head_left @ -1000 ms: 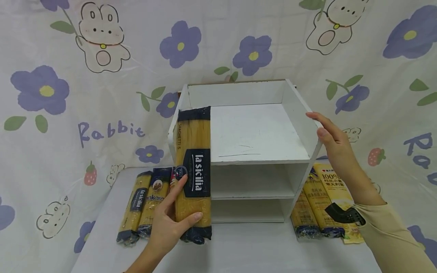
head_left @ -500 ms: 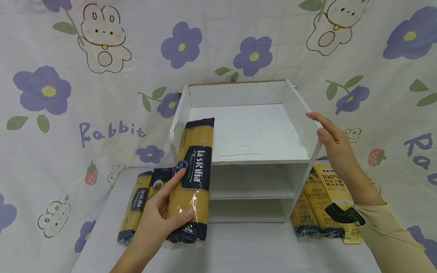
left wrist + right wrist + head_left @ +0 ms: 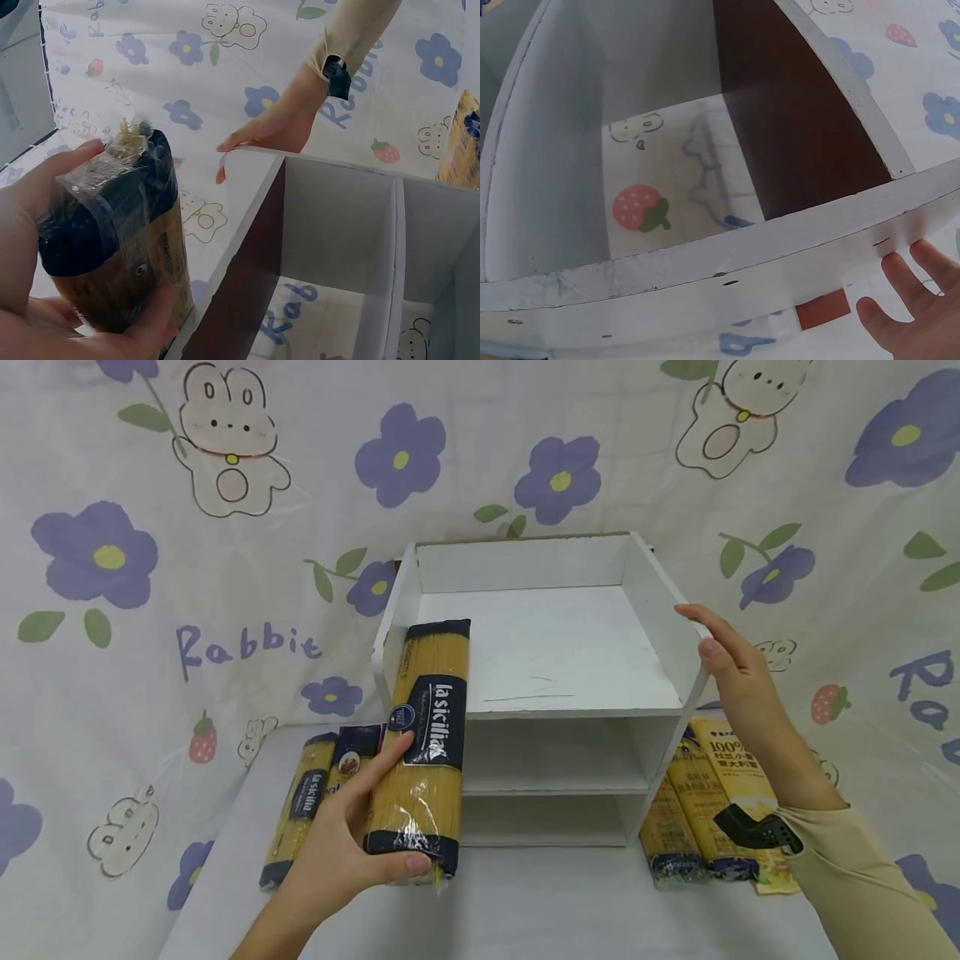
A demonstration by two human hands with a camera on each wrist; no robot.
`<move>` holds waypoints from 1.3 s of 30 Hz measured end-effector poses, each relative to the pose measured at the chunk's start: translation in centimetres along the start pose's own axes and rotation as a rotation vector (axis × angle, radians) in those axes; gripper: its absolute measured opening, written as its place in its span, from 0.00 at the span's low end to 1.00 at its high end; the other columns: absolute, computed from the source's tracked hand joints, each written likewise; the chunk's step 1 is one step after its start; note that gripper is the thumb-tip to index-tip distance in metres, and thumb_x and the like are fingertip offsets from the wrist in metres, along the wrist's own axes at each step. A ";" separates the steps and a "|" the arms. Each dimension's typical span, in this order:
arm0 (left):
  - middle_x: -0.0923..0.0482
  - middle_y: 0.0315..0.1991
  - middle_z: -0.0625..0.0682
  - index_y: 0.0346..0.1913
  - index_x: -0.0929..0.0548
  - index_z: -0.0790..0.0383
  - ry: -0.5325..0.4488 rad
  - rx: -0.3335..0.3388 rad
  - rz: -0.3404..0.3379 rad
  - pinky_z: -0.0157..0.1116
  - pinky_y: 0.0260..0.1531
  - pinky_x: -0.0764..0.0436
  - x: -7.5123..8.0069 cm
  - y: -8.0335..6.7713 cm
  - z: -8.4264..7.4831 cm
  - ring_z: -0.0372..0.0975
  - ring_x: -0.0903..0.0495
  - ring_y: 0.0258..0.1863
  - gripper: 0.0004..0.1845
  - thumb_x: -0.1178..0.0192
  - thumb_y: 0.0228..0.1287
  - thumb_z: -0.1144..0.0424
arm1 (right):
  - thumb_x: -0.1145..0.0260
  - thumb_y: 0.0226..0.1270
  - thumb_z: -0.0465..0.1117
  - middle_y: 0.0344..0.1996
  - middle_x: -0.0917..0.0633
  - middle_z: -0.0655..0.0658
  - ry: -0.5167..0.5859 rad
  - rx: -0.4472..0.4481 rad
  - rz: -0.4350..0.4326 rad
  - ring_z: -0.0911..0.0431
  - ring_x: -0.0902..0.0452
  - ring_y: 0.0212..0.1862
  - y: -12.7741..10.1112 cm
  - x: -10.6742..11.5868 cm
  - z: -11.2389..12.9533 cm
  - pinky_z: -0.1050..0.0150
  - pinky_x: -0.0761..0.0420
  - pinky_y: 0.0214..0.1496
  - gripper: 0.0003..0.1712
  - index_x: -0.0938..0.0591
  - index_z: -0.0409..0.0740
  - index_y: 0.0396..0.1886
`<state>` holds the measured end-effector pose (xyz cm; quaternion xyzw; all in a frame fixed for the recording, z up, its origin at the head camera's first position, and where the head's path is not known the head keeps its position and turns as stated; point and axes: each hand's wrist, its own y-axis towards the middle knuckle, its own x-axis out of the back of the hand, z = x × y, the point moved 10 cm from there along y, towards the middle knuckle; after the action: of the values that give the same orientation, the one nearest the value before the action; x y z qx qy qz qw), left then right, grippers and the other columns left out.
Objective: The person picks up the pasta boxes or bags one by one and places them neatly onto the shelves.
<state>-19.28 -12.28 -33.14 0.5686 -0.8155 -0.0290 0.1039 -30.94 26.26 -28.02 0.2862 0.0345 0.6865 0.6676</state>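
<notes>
My left hand (image 3: 330, 852) grips a pack of spaghetti (image 3: 420, 797), yellow in clear film with dark blue ends and a "la sicilia" label. The thumb lies across its lower end, the index finger along its side. The pack leans back, its top overlapping the left front of a white shelf unit (image 3: 562, 647). The left wrist view shows the pack's crinkled blue end (image 3: 90, 225) between thumb and fingers. My right hand (image 3: 738, 681) rests on the unit's right side panel, fingertips at its edge. In the right wrist view, its fairly straight fingers (image 3: 907, 281) touch the panel.
Packs of spaghetti (image 3: 300, 810) lie on the white table (image 3: 525, 910) left of the unit, partly behind my left arm. Several more pasta packs (image 3: 705, 802) lie to its right, partly behind my right forearm. A patterned cloth (image 3: 480, 435) hangs behind.
My left hand has drawn the spaghetti pack lower and tilted its top back, and the hand has shifted slightly left and down. The right hand has stayed on the side panel.
</notes>
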 end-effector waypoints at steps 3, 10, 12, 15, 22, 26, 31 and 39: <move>0.50 0.79 0.44 0.76 0.39 0.39 -0.009 0.032 -0.034 0.28 0.58 0.22 0.3 0.4 0.3 0.45 0.35 0.70 0.49 0.25 0.52 0.60 | 0.56 0.81 0.47 0.78 0.40 0.53 0.011 -0.001 0.004 0.51 0.47 0.78 0.0 -0.1 0.0 0.26 0.50 0.73 0.26 0.35 0.58 0.75; 0.46 0.78 0.44 0.74 0.37 0.35 0.020 0.053 -0.091 0.28 0.58 0.22 1.0 1.3 0.9 0.39 0.30 0.67 0.46 0.26 0.54 0.57 | 0.56 0.81 0.46 0.78 0.41 0.54 -0.014 0.000 0.004 0.48 0.48 0.80 0.0 -0.1 -0.1 0.24 0.49 0.72 0.26 0.35 0.59 0.75; 0.43 0.77 0.44 0.74 0.37 0.35 0.031 0.055 -0.106 0.27 0.58 0.22 1.1 1.6 0.9 0.40 0.30 0.66 0.45 0.26 0.55 0.56 | 0.56 0.81 0.46 0.78 0.41 0.54 -0.011 0.003 0.005 0.48 0.49 0.80 0.0 -0.1 -0.1 0.24 0.50 0.72 0.26 0.35 0.58 0.75; 0.41 0.76 0.44 0.73 0.36 0.34 0.037 0.063 -0.117 0.28 0.56 0.21 1.3 1.9 1.0 0.40 0.28 0.64 0.44 0.27 0.55 0.57 | 0.55 0.81 0.46 0.78 0.41 0.53 0.004 0.003 0.006 0.48 0.49 0.80 0.0 -0.2 -0.1 0.25 0.52 0.73 0.26 0.35 0.58 0.75; 0.39 0.74 0.45 0.73 0.36 0.35 0.026 0.068 -0.125 0.30 0.53 0.18 1.3 2.8 0.6 0.39 0.25 0.60 0.44 0.27 0.55 0.60 | 0.55 0.81 0.47 0.78 0.41 0.53 0.021 0.001 0.000 0.48 0.51 0.80 0.0 -0.1 -0.1 0.25 0.54 0.73 0.26 0.34 0.58 0.75; 0.37 0.74 0.44 0.73 0.34 0.37 0.065 0.057 -0.158 0.29 0.52 0.18 1.6 3.2 0.0 0.39 0.23 0.60 0.42 0.27 0.56 0.62 | 0.55 0.81 0.47 0.78 0.41 0.53 0.038 -0.001 0.003 0.48 0.53 0.81 0.1 -0.1 -0.1 0.26 0.57 0.75 0.26 0.34 0.58 0.75; 0.27 0.69 0.49 0.71 0.30 0.41 0.182 0.037 -0.233 0.27 0.45 0.18 2.5 3.6 -0.7 0.40 0.20 0.53 0.39 0.27 0.57 0.60 | 0.54 0.81 0.46 0.78 0.42 0.53 0.037 -0.003 0.006 0.48 0.53 0.81 0.0 -0.1 -0.2 0.27 0.56 0.75 0.26 0.34 0.58 0.75; 0.18 0.58 0.53 0.69 0.27 0.40 0.306 -0.009 -0.294 0.29 0.40 0.18 3.4 4.4 -1.1 0.39 0.19 0.42 0.36 0.27 0.56 0.57 | 0.54 0.80 0.47 0.78 0.41 0.52 0.057 0.001 0.004 0.49 0.52 0.81 0.1 0.0 -0.1 0.27 0.57 0.76 0.26 0.34 0.57 0.75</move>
<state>-24.27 -13.79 -30.86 0.6789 -0.6983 0.0394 0.2237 -31.03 26.25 -28.05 0.2668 0.0532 0.6955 0.6650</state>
